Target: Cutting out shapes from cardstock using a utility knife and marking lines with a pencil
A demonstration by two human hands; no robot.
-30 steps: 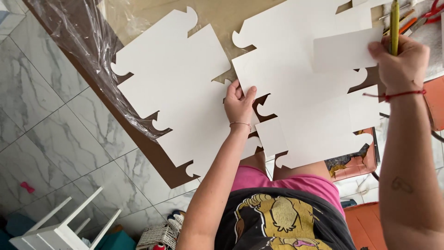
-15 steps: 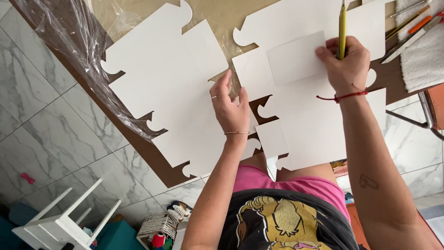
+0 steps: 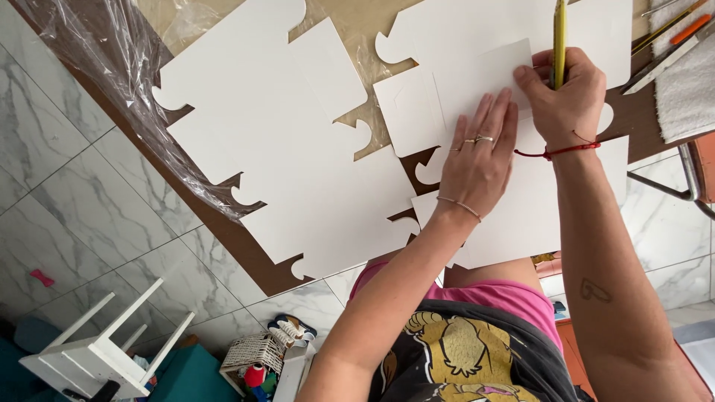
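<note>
— White card fills the head view. What do the hands hold?

— From my remote seat I see the left hand [image 3: 479, 160] spread flat, fingers wide, pressing a small rectangular card template [image 3: 477, 78] down onto a big white die-cut sheet [image 3: 454, 30]. It grips nothing; the palm simply pins the piece. A ring and a thin bracelet show on it.

— And the right?

— The right hand [image 3: 560, 93] is closed around a yellow pencil [image 3: 558, 33], held upright at the template's right edge, just beside the left fingertips. A red string circles that wrist.

— Where does the work lie?

— On a brown table [image 3: 246, 249], near its front edge, directly ahead of me. A second die-cut sheet [image 3: 268, 141] lies to the left, well apart from both hands, partly over clear plastic film [image 3: 89, 67]. A white towel [image 3: 685, 82] and some tools I cannot identify sit at the far right.

— Below the table?

— Marble-look floor tiles [image 3: 82, 193], an overturned white stool [image 3: 97, 353] and a small wicker basket [image 3: 249, 353].
</note>
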